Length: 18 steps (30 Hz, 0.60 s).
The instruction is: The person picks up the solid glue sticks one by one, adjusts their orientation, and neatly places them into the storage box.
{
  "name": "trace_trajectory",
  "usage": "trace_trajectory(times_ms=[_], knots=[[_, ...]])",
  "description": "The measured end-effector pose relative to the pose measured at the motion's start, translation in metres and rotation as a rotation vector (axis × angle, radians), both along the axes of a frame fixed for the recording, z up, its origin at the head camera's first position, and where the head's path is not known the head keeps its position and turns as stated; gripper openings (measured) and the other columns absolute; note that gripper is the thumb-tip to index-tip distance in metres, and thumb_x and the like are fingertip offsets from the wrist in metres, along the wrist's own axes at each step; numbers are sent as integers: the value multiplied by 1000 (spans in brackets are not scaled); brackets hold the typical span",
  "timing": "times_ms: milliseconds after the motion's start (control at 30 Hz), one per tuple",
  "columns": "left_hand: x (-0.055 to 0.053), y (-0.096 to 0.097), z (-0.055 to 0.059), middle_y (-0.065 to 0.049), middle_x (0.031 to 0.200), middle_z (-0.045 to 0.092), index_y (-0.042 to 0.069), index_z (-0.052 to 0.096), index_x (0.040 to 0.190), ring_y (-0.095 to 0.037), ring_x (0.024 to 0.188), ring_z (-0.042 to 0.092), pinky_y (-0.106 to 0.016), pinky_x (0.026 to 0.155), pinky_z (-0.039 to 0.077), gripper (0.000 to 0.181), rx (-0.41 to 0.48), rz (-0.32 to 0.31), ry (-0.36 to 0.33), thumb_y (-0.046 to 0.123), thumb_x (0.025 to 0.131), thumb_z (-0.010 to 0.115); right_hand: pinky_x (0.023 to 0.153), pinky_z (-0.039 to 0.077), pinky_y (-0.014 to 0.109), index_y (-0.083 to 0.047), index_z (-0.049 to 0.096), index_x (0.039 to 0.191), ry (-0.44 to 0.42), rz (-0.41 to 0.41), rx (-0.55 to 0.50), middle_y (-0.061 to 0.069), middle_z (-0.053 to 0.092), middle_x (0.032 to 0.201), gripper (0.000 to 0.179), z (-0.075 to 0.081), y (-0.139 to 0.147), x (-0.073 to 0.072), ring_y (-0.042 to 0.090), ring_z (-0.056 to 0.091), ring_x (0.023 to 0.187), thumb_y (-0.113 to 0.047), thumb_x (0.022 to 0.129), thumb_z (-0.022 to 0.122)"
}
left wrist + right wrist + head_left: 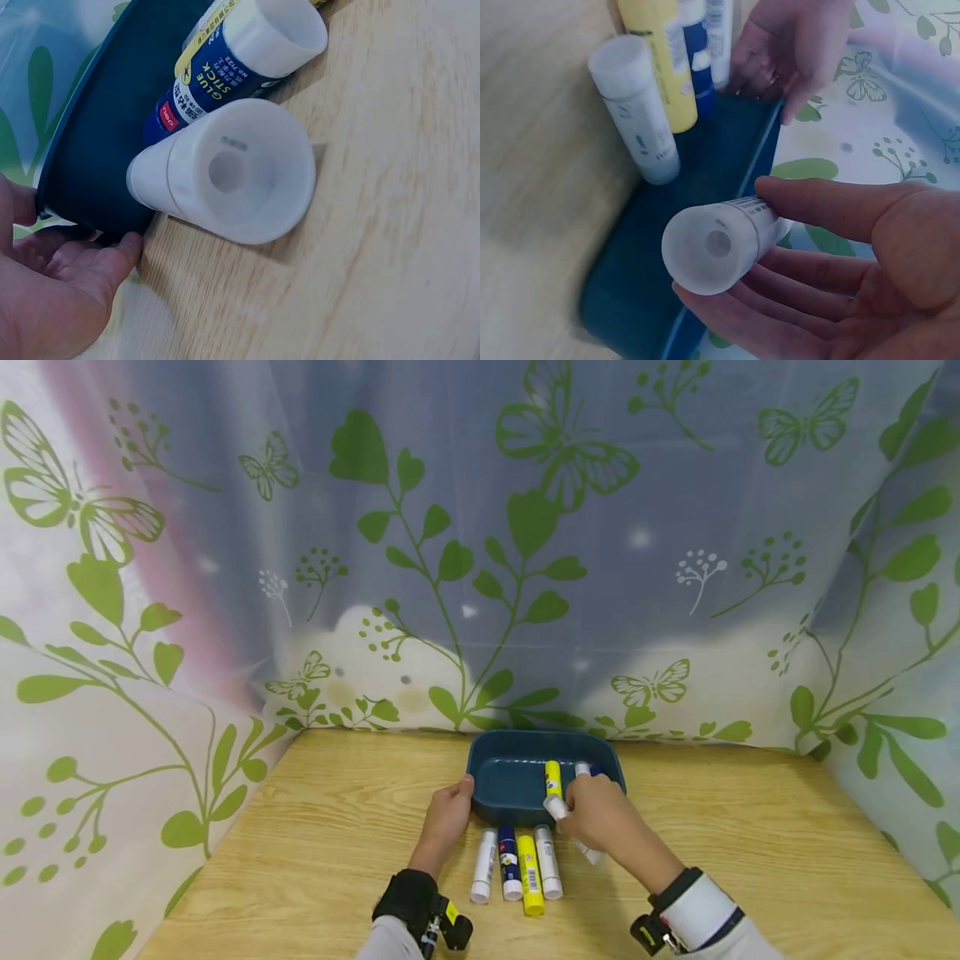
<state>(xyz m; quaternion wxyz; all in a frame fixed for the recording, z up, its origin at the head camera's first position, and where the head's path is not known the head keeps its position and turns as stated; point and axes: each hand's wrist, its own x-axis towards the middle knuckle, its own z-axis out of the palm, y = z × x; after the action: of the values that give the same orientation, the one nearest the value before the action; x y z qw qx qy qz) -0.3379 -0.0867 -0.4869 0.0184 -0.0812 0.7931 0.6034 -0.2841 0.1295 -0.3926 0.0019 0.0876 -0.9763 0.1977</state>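
A dark teal tray [510, 814] stands at the back of the table, its left end gripped by my left hand [447, 814], thumb at the rim and fingers against the outer wall. My right hand [603, 810] holds a white glue stick [716, 247] between thumb and fingers over the tray's front right rim. Inside the tray are a yellow glue stick [552, 777], a white one beside it, and a dark blue one mostly hidden by the right hand. In front lie a white glue stick [484, 867], a blue one [509, 864], a yellow one [529, 877] and another white one [548, 863].
The wooden table [337, 827] extends to both sides of the tray. A curtain [450, 568] with leaves and butterflies hangs right behind the tray and along both sides. Both wrists wear camera straps.
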Motion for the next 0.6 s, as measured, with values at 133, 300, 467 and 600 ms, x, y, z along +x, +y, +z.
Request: trace_trajectory(times_ms=[133, 300, 467, 600], knots=[[-1, -1, 0, -19, 145, 57, -1, 54, 144, -35, 131, 58, -54, 110, 44, 58, 4, -8, 0, 42, 109, 39, 48, 47, 24, -8, 64, 65, -11, -13, -8, 4, 58, 62, 27, 7, -2, -11, 15, 57, 52, -16, 81, 83], [-2, -3, -2, -19, 146, 56, 0, 53, 145, -35, 132, 56, -55, 111, 43, 58, 8, -16, 1, 43, 109, 39, 45, 44, 22, -11, 55, 54, -19, -34, -29, 1, 54, 53, 40, 11, -2, -25, 14, 55, 48, -16, 82, 82], [-1, -2, -2, -19, 145, 57, 0, 54, 144, -34, 132, 57, -55, 110, 44, 58, 4, -13, -8, 43, 109, 39, 42, 42, 22, -13, 48, 48, -6, -24, -36, -2, 47, 45, 46, 14, 2, -33, 13, 52, 43, -13, 82, 80], [-1, -1, -1, -19, 145, 58, 0, 54, 144, -34, 131, 57, -54, 111, 43, 59, 5, -10, -9, 44, 109, 39, 40, 45, 24, -11, 50, 50, -31, -36, -56, 0, 50, 47, 43, 17, 5, -40, 15, 55, 41, -14, 82, 79]])
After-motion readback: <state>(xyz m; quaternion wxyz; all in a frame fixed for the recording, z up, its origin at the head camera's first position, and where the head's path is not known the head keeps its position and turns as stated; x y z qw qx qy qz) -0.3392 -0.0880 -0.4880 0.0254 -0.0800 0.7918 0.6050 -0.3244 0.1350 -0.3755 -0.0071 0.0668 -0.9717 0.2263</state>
